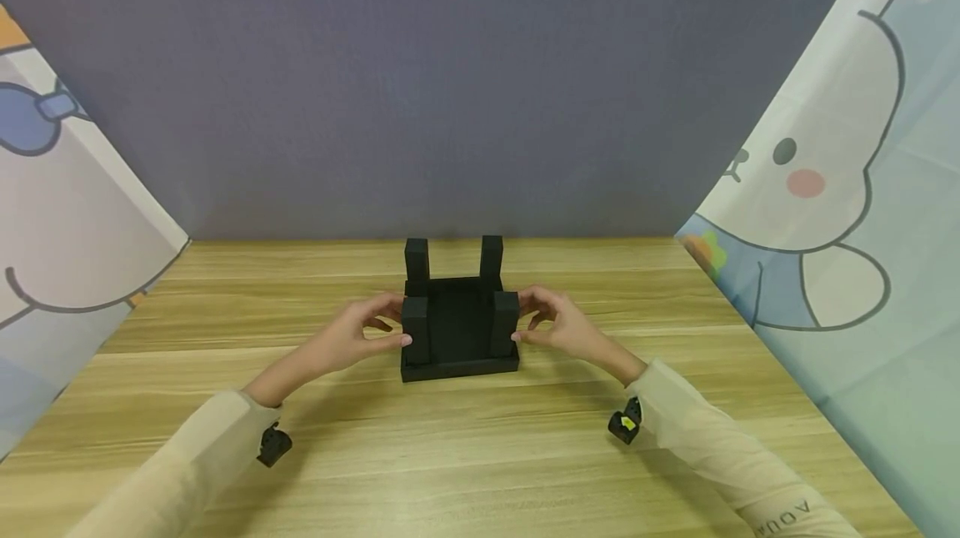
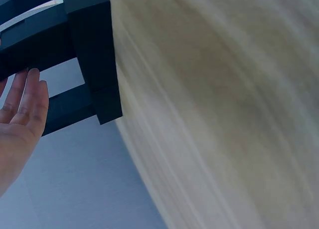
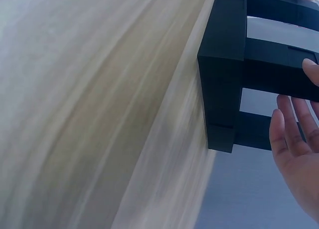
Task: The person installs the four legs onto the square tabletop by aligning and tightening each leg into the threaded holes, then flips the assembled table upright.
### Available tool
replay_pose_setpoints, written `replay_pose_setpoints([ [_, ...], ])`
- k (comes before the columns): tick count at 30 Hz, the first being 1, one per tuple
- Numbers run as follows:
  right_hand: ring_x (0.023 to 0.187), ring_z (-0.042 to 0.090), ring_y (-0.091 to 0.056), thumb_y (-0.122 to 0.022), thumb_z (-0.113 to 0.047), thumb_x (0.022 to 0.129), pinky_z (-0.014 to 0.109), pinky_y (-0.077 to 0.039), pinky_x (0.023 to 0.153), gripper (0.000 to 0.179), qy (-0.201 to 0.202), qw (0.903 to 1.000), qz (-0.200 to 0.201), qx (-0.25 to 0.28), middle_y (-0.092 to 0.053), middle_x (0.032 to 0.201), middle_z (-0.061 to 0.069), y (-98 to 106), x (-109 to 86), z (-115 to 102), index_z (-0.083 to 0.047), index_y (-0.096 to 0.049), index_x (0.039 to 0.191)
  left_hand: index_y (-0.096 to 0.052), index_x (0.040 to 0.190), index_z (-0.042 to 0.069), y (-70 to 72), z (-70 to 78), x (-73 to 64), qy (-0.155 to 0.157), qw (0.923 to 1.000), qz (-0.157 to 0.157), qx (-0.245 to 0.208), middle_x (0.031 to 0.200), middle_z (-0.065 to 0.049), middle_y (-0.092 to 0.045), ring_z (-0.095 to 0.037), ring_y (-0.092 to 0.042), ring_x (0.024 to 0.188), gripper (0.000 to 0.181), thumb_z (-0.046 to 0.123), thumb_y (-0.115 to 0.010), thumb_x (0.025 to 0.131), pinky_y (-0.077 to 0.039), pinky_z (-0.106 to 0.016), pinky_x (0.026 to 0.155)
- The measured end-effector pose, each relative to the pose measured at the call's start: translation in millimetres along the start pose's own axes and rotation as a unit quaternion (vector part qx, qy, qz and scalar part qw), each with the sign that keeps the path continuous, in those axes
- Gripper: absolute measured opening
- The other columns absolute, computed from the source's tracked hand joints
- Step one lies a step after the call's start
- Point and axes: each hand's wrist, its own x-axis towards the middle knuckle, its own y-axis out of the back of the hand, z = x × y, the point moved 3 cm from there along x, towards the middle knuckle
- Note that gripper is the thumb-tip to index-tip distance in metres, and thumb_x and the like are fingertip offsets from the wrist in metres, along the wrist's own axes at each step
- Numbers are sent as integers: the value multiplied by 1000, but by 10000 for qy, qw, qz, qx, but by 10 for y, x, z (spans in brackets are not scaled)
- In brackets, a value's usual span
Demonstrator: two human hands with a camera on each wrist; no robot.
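Note:
A black square base stands on the wooden table, with an upright black post at each corner. My left hand pinches the front left post from its outer side, thumb at the near face and fingers behind. On the opposite side my right hand holds the front right post in the same way. Behind them rise the back left post and the back right post, untouched. In the right wrist view, the thumb and fingers of the right hand lie either side of a post.
A grey panel stands upright along the table's far edge. Cartoon-printed cloths hang at the left and right. The wood-grain tabletop extends around the base. Each wrist carries a small black camera.

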Motion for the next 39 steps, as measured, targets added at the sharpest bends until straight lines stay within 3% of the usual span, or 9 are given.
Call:
replay_pose_setpoints([
  [9, 95, 24, -60, -73, -6, 76, 31, -53, 70, 42, -69, 10000, 15, 63, -60, 105, 13, -11, -3, 15, -5, -55, 114, -54, 118, 9, -57, -47, -2, -85, 9997, 93, -188, 106, -5, -62, -18, -61, 96, 41, 22, -69, 82, -51, -35, 82],
  [31, 93, 29, -61, -70, -3, 79, 31, -54, 69, 35, -3, 9996, 226, 162, -60, 104, 15, -35, -10, -15, -2, -57, 111, -56, 114, 9, -37, -25, 22, 26, 9993, 26, -367, 104, -4, -63, -15, -61, 94, 36, 23, -68, 83, -51, -31, 79],
  [39, 93, 38, -59, -66, 6, 79, 38, -52, 74, 36, -200, 9982, 406, 386, -57, 105, 24, 8, 14, -291, 6, -54, 113, -54, 118, 7, 21, -7, 56, 67, 9988, 211, -440, 103, -7, -62, -17, -61, 93, 39, 21, -67, 83, -51, -28, 75],
])
